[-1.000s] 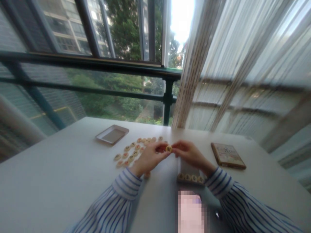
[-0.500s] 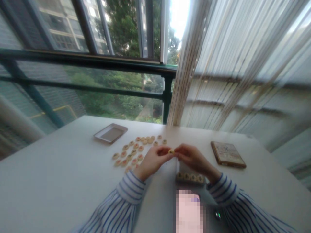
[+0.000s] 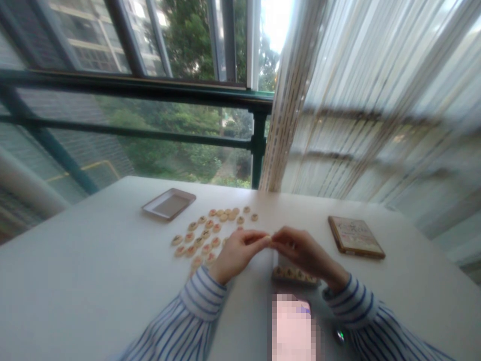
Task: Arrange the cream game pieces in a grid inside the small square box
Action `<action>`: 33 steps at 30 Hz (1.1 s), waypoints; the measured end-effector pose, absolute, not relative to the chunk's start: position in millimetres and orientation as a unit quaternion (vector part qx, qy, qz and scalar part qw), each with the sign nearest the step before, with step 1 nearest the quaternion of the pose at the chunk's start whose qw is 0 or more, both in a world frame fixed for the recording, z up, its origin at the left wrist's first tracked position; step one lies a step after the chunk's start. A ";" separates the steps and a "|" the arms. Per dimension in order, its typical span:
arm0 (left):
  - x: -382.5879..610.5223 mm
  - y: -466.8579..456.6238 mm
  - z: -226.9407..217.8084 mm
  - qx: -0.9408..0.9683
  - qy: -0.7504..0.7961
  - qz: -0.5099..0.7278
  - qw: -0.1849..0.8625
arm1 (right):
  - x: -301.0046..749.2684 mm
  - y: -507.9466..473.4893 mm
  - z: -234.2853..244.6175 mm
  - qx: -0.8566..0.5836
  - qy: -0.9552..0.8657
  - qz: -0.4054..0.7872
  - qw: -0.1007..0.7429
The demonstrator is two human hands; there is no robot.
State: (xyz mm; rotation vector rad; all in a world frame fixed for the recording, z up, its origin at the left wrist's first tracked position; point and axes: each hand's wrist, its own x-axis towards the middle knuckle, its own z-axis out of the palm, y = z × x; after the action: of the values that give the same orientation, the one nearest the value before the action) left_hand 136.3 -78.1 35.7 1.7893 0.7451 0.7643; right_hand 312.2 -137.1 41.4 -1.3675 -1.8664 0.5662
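My left hand and my right hand meet fingertip to fingertip above the table. Pinched between them is a small round Chinese chess piece, mostly covered by the fingers. Under my right hand lies a shallow box with a row of Chinese chess pieces along its near side; the hand hides part of it. Many loose pale discs with red or dark characters, such as one Chinese chess piece, are scattered left of and beyond my left hand. Some discs show plain faces.
A shallow rectangular tray rests at the back left of the white table. At right lies a flat brown-edged box with a printed top. A blurred-out pink object is at the near edge. Railing and string curtain stand behind.
The chess piece has turned between my fingertips, so its marked face no longer shows. My right hand has shifted slightly, covering more of the box. The view has tilted a little.
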 end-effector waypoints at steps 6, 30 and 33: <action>137.8 -81.2 33.2 0.736 0.308 0.324 0.509 | 313.3 -141.2 44.6 -0.509 -0.753 0.201 0.366; 142.7 -86.0 14.5 0.646 0.353 0.377 0.562 | 317.1 -141.5 42.1 -0.485 -0.812 0.094 0.310; 143.5 -87.4 15.5 0.646 0.359 0.378 0.557 | 317.4 -141.9 42.4 -0.492 -0.817 0.070 0.292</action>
State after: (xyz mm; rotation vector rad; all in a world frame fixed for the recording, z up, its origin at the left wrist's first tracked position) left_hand 143.5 -87.4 15.5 1.5243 0.8474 0.8929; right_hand 317.4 -141.9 42.4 -1.3098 -2.1779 0.1877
